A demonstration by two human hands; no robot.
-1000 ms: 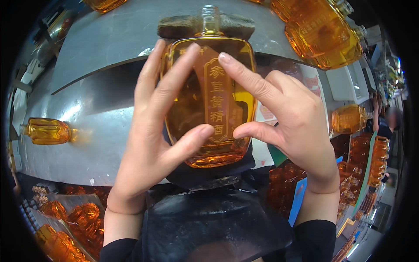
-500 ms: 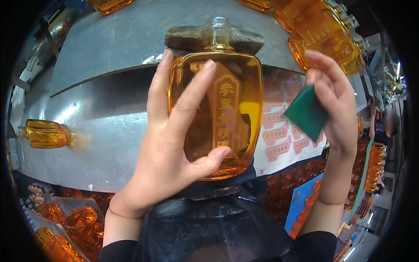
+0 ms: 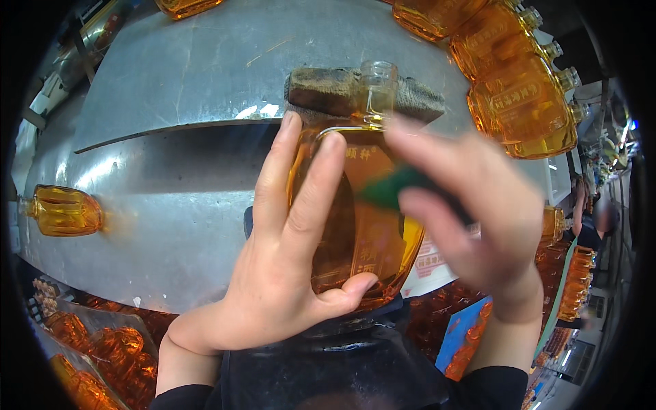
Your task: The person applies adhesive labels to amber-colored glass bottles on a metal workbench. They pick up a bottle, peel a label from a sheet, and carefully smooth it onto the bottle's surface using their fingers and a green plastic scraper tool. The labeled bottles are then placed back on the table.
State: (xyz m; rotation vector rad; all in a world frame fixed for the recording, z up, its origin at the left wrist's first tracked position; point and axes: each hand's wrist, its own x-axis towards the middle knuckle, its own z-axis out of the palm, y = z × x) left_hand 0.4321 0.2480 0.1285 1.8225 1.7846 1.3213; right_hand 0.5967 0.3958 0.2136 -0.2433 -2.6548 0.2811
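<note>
An amber glass bottle [image 3: 383,236] lies on its back, its clear neck [image 3: 378,78] over a worn, cloth-wrapped block [image 3: 321,92]. It bears a tall printed label with gold characters on its front. My left hand [image 3: 273,253] holds the bottle from its left side, forefinger and thumb spread across the front; the other fingers are partly hidden. Over the bottle's right half, my right hand [image 3: 478,212], blurred by motion, pinches a flat green scraper [image 3: 386,191] whose edge is at the label. I cannot tell how firmly it touches. This hand covers the bottle's upper right.
A sheet of red-printed labels [image 3: 427,273] lies partly hidden right of the bottle. Several amber bottles [image 3: 523,102] stand grouped at the far right. Another bottle [image 3: 68,210] lies at the left on the metal table [image 3: 157,263]. Crated bottles [image 3: 113,348] sit lower left.
My right hand has moved left with the green scraper, from beside the bottle onto its front. The bottle, the block and my left hand appear lower and farther right in view.
</note>
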